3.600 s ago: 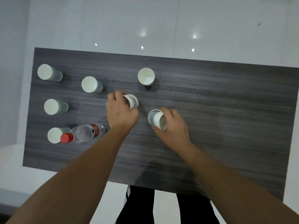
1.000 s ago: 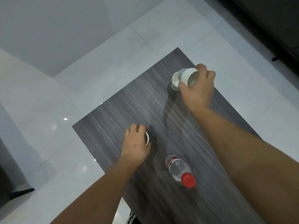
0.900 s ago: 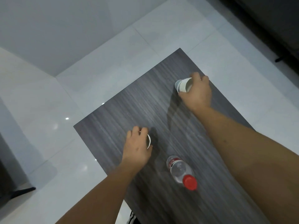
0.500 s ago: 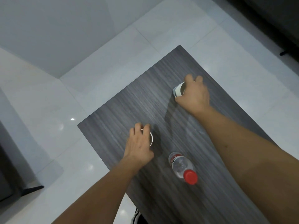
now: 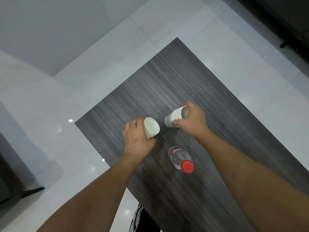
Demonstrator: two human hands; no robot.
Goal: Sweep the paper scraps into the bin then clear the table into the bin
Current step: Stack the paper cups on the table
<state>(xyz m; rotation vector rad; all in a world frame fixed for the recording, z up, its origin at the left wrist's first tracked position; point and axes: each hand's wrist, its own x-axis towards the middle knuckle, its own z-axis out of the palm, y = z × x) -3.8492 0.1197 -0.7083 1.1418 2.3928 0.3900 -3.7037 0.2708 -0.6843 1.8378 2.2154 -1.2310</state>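
**Both hands hold stacked paper cups over the dark surface**

The left hand (image 5: 137, 141) has its grip wrapped around a stack of nested white paper cups (image 5: 151, 128), mouth turned up toward the camera. The right hand (image 5: 192, 121) has its grip curled round a second stack of cups (image 5: 175, 117), tilted with its base pointing toward the left hand. The two stacks sit near each other but apart, above the grey wood-grain surface (image 5: 167, 81). Just nearer the person stands a clear plastic bottle (image 5: 179, 158) with a red cap (image 5: 188, 166); its red-and-white label is too blurred to read.
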